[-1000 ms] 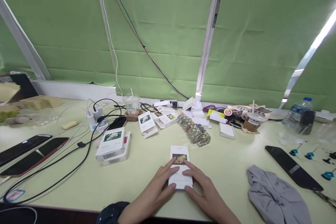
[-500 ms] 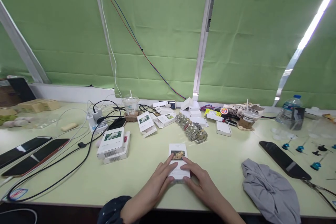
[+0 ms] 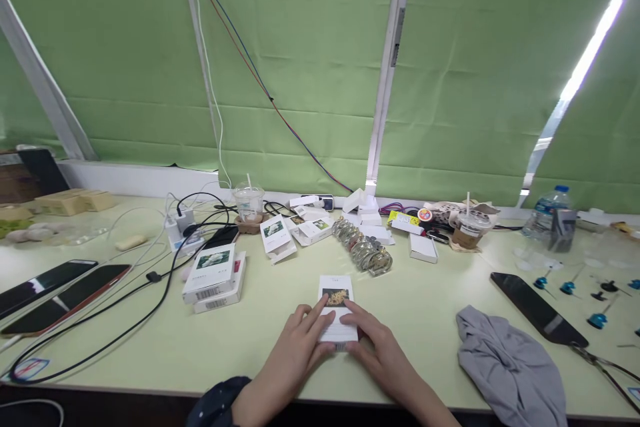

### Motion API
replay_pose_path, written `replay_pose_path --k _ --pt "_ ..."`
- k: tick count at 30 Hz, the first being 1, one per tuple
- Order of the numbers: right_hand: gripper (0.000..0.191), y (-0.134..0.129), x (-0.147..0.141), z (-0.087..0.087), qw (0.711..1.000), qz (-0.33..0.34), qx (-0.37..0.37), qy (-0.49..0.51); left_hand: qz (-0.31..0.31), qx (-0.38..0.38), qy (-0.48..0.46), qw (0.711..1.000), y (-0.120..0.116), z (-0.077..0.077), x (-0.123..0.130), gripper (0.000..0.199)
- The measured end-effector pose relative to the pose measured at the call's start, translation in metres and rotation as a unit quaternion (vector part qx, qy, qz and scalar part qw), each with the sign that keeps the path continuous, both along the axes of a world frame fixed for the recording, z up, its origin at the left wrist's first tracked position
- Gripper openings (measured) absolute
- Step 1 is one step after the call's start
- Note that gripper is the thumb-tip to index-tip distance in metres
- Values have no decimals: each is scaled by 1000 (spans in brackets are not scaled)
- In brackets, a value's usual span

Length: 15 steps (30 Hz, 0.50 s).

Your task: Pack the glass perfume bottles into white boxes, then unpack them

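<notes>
A small white box (image 3: 336, 285) with a picture of yellowish flowers lies flat on the table in front of me. My left hand (image 3: 303, 340) grips it from the left, index finger along the picture and thumb at the near corner. From the right, my right hand (image 3: 379, 345) has its fingers over the top edge and its thumb by the near end. Beyond the box sits a row of coiled items in clear wrapping (image 3: 363, 248). To the left, two stacked white boxes (image 3: 213, 273) carry printed pictures.
Opened white boxes (image 3: 277, 238) lie farther back near a clear plastic cup (image 3: 249, 201). Phones and tangled black cables (image 3: 170, 287) spread on the left. On the right are a grey cloth (image 3: 510, 360), a black phone (image 3: 537, 307), scissors (image 3: 600, 360) and a water bottle (image 3: 553, 210).
Both hands keep their hold on the box with only slight finger shifts. The view has moved a little, so the things on the table appear slightly farther left.
</notes>
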State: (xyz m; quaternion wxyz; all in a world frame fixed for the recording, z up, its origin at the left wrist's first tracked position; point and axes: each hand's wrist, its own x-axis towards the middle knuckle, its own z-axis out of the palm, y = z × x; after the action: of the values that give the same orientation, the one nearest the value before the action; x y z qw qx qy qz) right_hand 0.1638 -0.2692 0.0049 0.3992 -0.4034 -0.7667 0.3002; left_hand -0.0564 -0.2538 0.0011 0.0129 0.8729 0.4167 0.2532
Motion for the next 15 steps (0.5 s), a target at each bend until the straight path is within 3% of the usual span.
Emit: replay_pose_path --k 4,10,15 --pt "35 1 0 -3 1000 -7 -1 19 35 18 54 998 2 7 -9 37" --pt "38 1 0 -9 999 -40 -9 23 131 -1 126 983 16 11 -46 33" --pt "35 1 -1 -8 999 -29 -2 31 219 -31 222 950 16 38 -61 36"
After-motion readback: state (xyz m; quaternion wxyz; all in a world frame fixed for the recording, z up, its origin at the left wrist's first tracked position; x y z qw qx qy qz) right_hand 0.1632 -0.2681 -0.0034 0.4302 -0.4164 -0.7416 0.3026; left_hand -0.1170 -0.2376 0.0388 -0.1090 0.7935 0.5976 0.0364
